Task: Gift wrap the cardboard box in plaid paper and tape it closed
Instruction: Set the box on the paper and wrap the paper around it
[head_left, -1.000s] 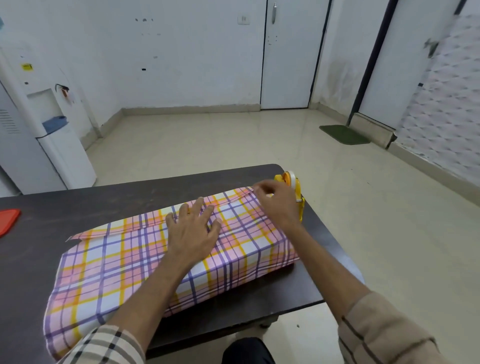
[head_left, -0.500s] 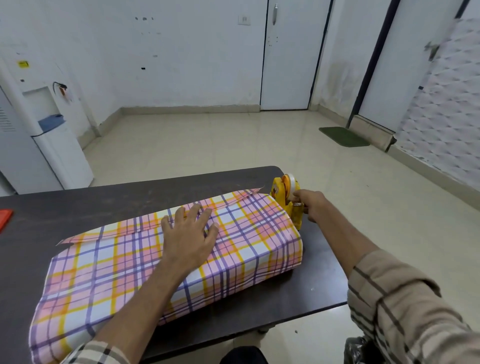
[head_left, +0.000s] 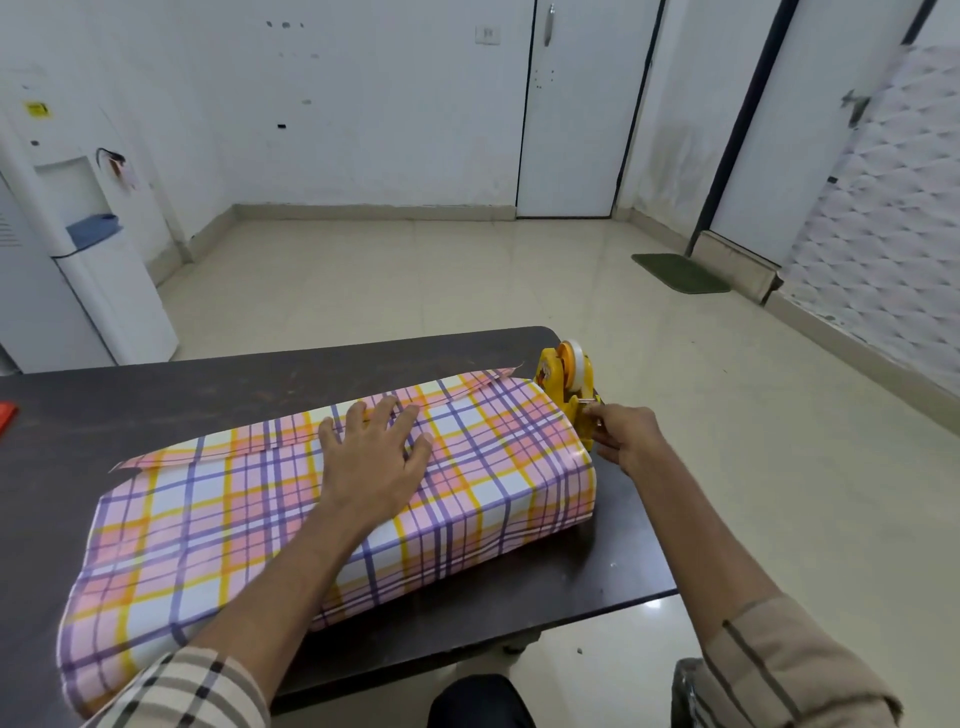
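The dark worktop (head_left: 208, 395) carries the plaid paper (head_left: 218, 519), folded over the cardboard box, which is hidden beneath it. The top seam is pressed flat by the left hand (head_left: 374, 457), fingers straight and spread. At the parcel's two o'clock, the tape dispenser (head_left: 566, 379) is pinched at its cutter by the right hand (head_left: 628, 436). No tape is seen applied, and both ends appear unfolded.

The long box wrapped in pink-and-purple plaid paper (head_left: 467, 483) lies on the dark rectangular table (head_left: 156, 395), under the spread fingers (head_left: 382, 415) of the left hand (head_left: 371, 457). Right of those fingers, just beside the box's right end, stands the yellow plastic tape dispenser (head_left: 569, 382). The right hand (head_left: 626, 434) pinches at the dispenser's near end. A flat red thing (head_left: 6, 415) lies far left.
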